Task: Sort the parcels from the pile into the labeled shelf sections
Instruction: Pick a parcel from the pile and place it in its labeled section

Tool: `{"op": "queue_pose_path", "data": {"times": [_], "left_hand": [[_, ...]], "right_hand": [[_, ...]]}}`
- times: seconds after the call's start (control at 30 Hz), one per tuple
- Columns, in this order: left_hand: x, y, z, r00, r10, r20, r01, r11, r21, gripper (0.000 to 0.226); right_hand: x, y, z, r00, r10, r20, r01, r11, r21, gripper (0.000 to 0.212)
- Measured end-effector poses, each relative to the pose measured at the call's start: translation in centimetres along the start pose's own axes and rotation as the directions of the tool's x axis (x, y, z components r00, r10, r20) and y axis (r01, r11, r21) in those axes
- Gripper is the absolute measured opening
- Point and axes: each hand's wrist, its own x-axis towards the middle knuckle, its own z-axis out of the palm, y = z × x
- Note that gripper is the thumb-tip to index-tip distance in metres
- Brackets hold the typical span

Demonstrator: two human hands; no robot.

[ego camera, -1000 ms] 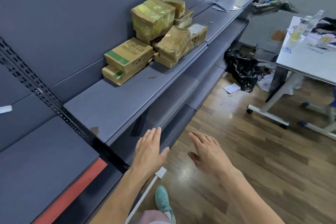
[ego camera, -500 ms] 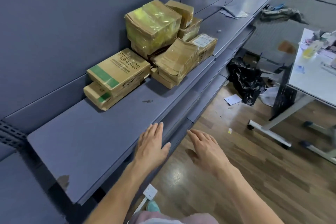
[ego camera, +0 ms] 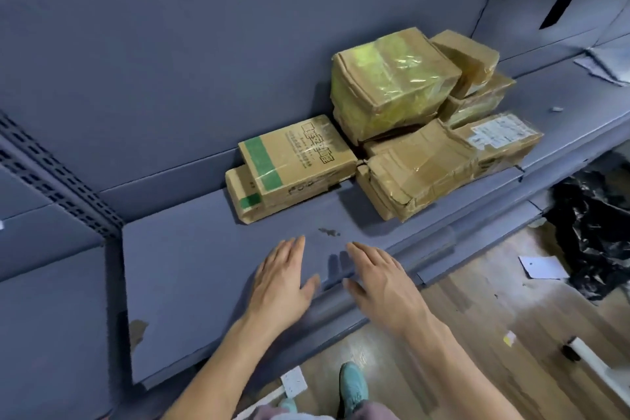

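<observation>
A pile of brown cardboard parcels lies on the grey shelf (ego camera: pixel 191 266) against the back panel. At its left is a flat box with a green stripe (ego camera: pixel 296 157) on top of a second green-marked box (ego camera: pixel 243 196). A crumpled taped parcel (ego camera: pixel 419 167) lies at the front. Behind it stands a big yellow-taped box (ego camera: pixel 392 82), with smaller parcels (ego camera: pixel 474 61) and a labelled parcel (ego camera: pixel 501 136) to the right. My left hand (ego camera: pixel 283 283) and my right hand (ego camera: pixel 381 286) hover flat over the shelf's front edge, fingers straight, holding nothing, a hand's length short of the pile.
A slotted upright (ego camera: pixel 58 181) divides the shelf from the section at left. Lower shelves (ego camera: pixel 439 262) jut out below. The wooden floor (ego camera: pixel 494 334) holds black plastic wrap (ego camera: pixel 593 235), a paper slip (ego camera: pixel 542 266) and my teal shoe (ego camera: pixel 354 385).
I have stepped closer to the pile. Both hands have moved forward from below the shelf edge to over the shelf, still flat and empty.
</observation>
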Motion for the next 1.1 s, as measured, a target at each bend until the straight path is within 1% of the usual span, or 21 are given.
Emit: {"op": "queue_pose_path", "data": {"times": [0.13,0.23,0.4,0.5,0.57,0.67,0.7,0.8,0.9,0.97,1.1], "left_hand": [[0.0,0.4,-0.2,0.986,-0.136,-0.095,0.128,0.988,-0.085,0.079],[0.2,0.6,-0.8,0.963,-0.216,-0.163,0.2,0.974,-0.107,0.079],[0.6,1.2,-2.2,0.915,-0.28,-0.29,0.242,0.957,-0.158,0.077],[1.6,1.0,-3.4,0.899,-0.304,-0.315,0.263,0.95,-0.166,0.077],[2.8,0.8,-4.3,0.895,-0.3,-0.33,0.263,0.953,-0.151,0.075],[4.9,0.3,-5.9,0.894,-0.278,-0.35,0.253,0.961,-0.116,0.072],[5.6,0.1,-6.3,0.896,-0.274,-0.35,0.251,0.962,-0.109,0.072],[7.4,-0.5,-7.2,0.907,-0.28,-0.314,0.259,0.96,-0.107,0.07],[8.6,-1.0,-7.2,0.913,-0.293,-0.283,0.273,0.956,-0.108,0.071],[9.1,-1.2,-7.1,0.916,-0.304,-0.264,0.286,0.952,-0.105,0.073],[9.2,-1.4,-6.7,0.909,-0.304,-0.284,0.285,0.953,-0.106,0.074]], "right_hand": [[2.7,1.2,-1.6,0.993,-0.117,0.002,0.117,0.992,0.041,0.061],[5.1,1.2,-2.5,0.977,-0.213,-0.003,0.213,0.976,0.035,0.061],[7.8,0.5,-4.6,0.95,-0.311,-0.028,0.312,0.95,0.022,0.061],[9.5,0.4,-5.8,0.936,-0.343,-0.075,0.342,0.939,-0.015,0.061],[10.9,0.3,-6.4,0.941,-0.324,-0.099,0.321,0.946,-0.048,0.061],[12.9,-0.2,-7.0,0.966,-0.228,-0.124,0.221,0.973,-0.069,0.066],[13.6,-0.4,-7.0,0.971,-0.201,-0.13,0.189,0.977,-0.097,0.067],[15.2,-0.8,-6.9,0.979,-0.165,-0.122,0.128,0.956,-0.263,0.067],[16.4,-1.0,-6.6,0.984,-0.126,-0.122,0.082,0.946,-0.314,0.066],[17.0,-1.2,-6.4,0.985,-0.09,-0.149,0.039,0.948,-0.315,0.066],[17.6,-1.9,-6.0,0.983,0.014,-0.182,-0.051,0.979,-0.197,0.065]]}}
